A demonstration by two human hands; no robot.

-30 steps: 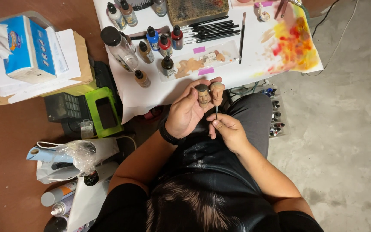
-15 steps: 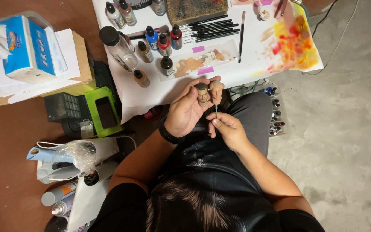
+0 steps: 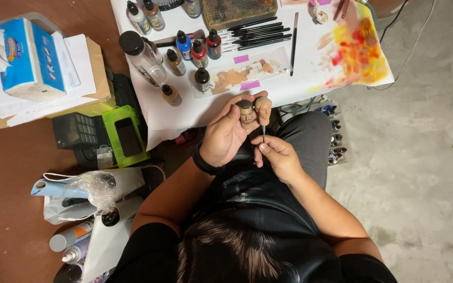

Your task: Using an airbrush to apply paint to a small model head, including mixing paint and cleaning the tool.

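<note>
My left hand (image 3: 225,140) is shut on two small painted figure heads, a dark-haired one (image 3: 246,113) and a paler one (image 3: 263,108), held side by side just below the table's front edge. My right hand (image 3: 279,156) pinches a thin paintbrush (image 3: 263,131) upright, its tip right under the paler head. A black band sits on my left wrist. Both hands hover over my lap in dark clothes.
The white-covered table (image 3: 310,78) carries several paint dropper bottles (image 3: 184,44), a row of black brushes (image 3: 252,34), a clear palette strip (image 3: 237,77) and orange-yellow paint stains (image 3: 357,52). At left are a tissue box (image 3: 32,57), a green device (image 3: 124,135) and spray cans (image 3: 72,238). A tray of paint pots (image 3: 336,141) lies on the floor at right.
</note>
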